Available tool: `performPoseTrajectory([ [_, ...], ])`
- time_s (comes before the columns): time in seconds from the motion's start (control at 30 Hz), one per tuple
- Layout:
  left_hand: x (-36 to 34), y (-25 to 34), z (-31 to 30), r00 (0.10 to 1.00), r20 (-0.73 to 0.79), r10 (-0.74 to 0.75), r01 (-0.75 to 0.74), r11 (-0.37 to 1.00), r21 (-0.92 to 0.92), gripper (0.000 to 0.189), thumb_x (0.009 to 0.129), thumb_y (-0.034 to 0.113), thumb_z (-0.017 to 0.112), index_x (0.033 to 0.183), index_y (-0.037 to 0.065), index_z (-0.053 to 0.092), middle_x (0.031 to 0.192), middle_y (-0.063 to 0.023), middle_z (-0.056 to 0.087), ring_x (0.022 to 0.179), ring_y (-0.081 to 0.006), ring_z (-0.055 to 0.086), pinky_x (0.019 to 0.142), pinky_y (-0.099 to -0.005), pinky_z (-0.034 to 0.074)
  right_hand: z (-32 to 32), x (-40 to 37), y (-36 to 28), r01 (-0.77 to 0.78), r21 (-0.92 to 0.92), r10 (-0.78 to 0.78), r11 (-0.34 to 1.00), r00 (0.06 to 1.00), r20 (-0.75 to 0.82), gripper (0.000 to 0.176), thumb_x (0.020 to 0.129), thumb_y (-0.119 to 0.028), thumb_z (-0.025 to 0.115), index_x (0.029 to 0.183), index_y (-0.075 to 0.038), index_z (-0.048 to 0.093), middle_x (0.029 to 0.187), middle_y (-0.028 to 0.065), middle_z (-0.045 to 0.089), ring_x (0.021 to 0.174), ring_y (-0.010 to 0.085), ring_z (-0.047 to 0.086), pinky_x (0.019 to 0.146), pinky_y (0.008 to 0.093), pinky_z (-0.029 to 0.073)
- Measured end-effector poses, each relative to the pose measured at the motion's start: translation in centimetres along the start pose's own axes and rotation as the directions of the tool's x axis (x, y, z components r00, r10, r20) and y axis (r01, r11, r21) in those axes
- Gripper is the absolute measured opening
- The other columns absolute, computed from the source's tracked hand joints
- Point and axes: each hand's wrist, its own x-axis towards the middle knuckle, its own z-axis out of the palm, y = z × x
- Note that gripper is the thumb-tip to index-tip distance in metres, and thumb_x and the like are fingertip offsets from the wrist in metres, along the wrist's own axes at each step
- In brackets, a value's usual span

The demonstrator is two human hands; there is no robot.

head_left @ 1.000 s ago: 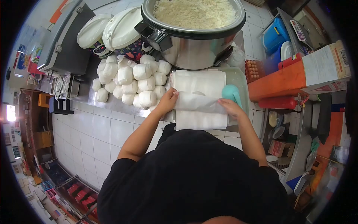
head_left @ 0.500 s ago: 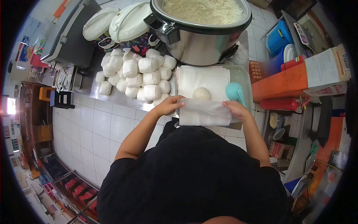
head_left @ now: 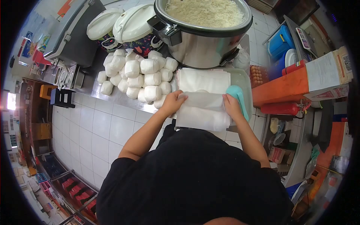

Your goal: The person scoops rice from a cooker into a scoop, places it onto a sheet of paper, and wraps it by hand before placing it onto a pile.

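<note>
My left hand (head_left: pixel 173 102) and my right hand (head_left: pixel 230 105) each grip an end of a white paper sheet (head_left: pixel 202 101) folded up over a mound on the stack of white papers (head_left: pixel 204 80). The mound itself is hidden under the fold. The stack lies on the steel counter in front of a big steel rice cooker (head_left: pixel 204 33) full of cooked rice (head_left: pixel 205 11). A pile of several white wrapped parcels (head_left: pixel 138 77) sits just left of my left hand. A teal rice scoop (head_left: pixel 238 99) lies by my right hand.
Two white-lidded cookers (head_left: pixel 120 24) stand at the back left. An egg tray (head_left: pixel 258 73), blue containers (head_left: pixel 279 37), an orange box (head_left: pixel 288 84) and a red extinguisher (head_left: pixel 281 108) crowd the right. White floor tiles (head_left: pixel 97 127) lie below the counter edge.
The near edge of the top sheet has been folded up over the rice ball, which showed half a second ago and is now covered. Both hands moved forward with the paper.
</note>
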Motion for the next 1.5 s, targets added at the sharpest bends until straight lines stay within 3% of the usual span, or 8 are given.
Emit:
performPoseTrajectory([
  [0.5,-0.9,1.1,3.9,0.989,-0.128,0.069,0.012,0.837,0.547,0.021,0.084,0.02,0.058,0.097,0.004,0.056,0.095,-0.0231,0.062,0.085,-0.0407,0.061,0.07,-0.0507,0.048,3.4,0.3,-1.3,-0.105,-0.565,0.167,0.818,0.984,0.06,0.026,0.085,-0.028,0.064,0.083,-0.002,0.061,0.085,0.0218,0.064,0.083,0.0396,0.062,0.069,0.0464,0.048],
  [0.57,-1.6,2.0,3.7,0.982,-0.152,0.111,-0.008,0.831,0.556,0.025,0.082,0.019,0.06,0.104,0.006,0.057,0.103,-0.021,0.061,0.09,-0.0387,0.06,0.074,-0.0498,0.047,2.5,1.7,-2.1,0.182,-0.622,-0.176,0.761,0.982,0.072,0.036,0.07,-0.029,0.078,0.092,-0.005,0.064,0.108,0.0168,0.061,0.103,0.0332,0.058,0.083,0.0415,0.047],
  [0.73,-2.1,1.4,4.8,0.686,0.257,0.681,-0.704,0.53,0.472,0.047,0.08,0.016,0.061,0.126,0.011,0.052,0.13,-0.0164,0.049,0.123,-0.0313,0.045,0.096,-0.0445,0.04,2.2,6.9,-1.2,0.378,-0.643,-0.246,0.667,0.925,0.289,0.058,0.055,-0.033,0.085,0.101,-0.007,0.064,0.121,0.0132,0.053,0.116,0.0309,0.048,0.097,0.0418,0.036],
  [0.87,-3.8,2.1,5.8,0.698,0.339,0.631,-0.693,0.477,0.54,0.053,0.081,0.021,0.063,0.13,0.011,0.05,0.141,-0.0148,0.04,0.131,-0.0311,0.037,0.099,-0.0433,0.038,2.0,8.2,-2.9,0.401,-0.768,-0.065,0.499,0.901,0.428,0.05,0.056,-0.036,0.084,0.093,-0.007,0.065,0.108,0.0135,0.059,0.108,0.0284,0.054,0.095,0.0431,0.037],
  [1.07,-3.3,0.7,6.5,0.741,0.288,0.606,-0.654,0.555,0.514,0.056,0.081,0.026,0.064,0.133,0.011,0.048,0.142,-0.0139,0.038,0.134,-0.0313,0.033,0.102,-0.0448,0.036,0.3,6.5,-3.6,0.32,-0.239,-0.105,0.917,0.77,0.63,0.023,0.067,-0.02,0.077,0.078,-0.006,0.062,0.077,0.0114,0.061,0.076,0.0281,0.061,0.068,0.0367,0.048],
  [1.27,-3.2,-0.7,6.1,0.725,0.295,0.623,-0.689,0.645,0.33,0.05,0.079,0.02,0.064,0.126,0.007,0.052,0.13,-0.0177,0.044,0.125,-0.0344,0.041,0.101,-0.0491,0.035,1.8,0.2,0.1,0.389,-0.164,-0.25,0.906,0.808,0.534,0.009,0.072,-0.01,0.065,0.08,-0.007,0.067,0.085,0.0142,0.064,0.084,0.0326,0.061,0.076,0.0395,0.049],
  [1.43,-3.9,4.4,3.8,0.629,-0.172,0.758,-0.351,0.474,0.807,0.034,0.077,0.014,0.063,0.112,0.01,0.061,0.118,-0.0141,0.053,0.115,-0.0298,0.048,0.097,-0.0575,0.032,1.8,-1.1,0.5,0.362,-0.154,-0.258,0.919,0.851,0.458,0.011,0.071,-0.006,0.063,0.08,-0.007,0.068,0.087,0.0131,0.063,0.088,0.032,0.059,0.08,0.0403,0.048],
  [1.5,-2.6,4.3,2.2,0.709,0.01,0.705,-0.461,0.453,0.763,0.026,0.078,0.012,0.059,0.104,0.011,0.062,0.111,-0.0109,0.056,0.11,-0.0256,0.051,0.097,-0.052,0.034,1.9,-1.0,0.7,0.399,-0.223,-0.268,0.889,0.85,0.453,0.011,0.071,-0.007,0.062,0.08,-0.006,0.068,0.086,0.0131,0.062,0.09,0.032,0.059,0.081,0.0411,0.047],
])
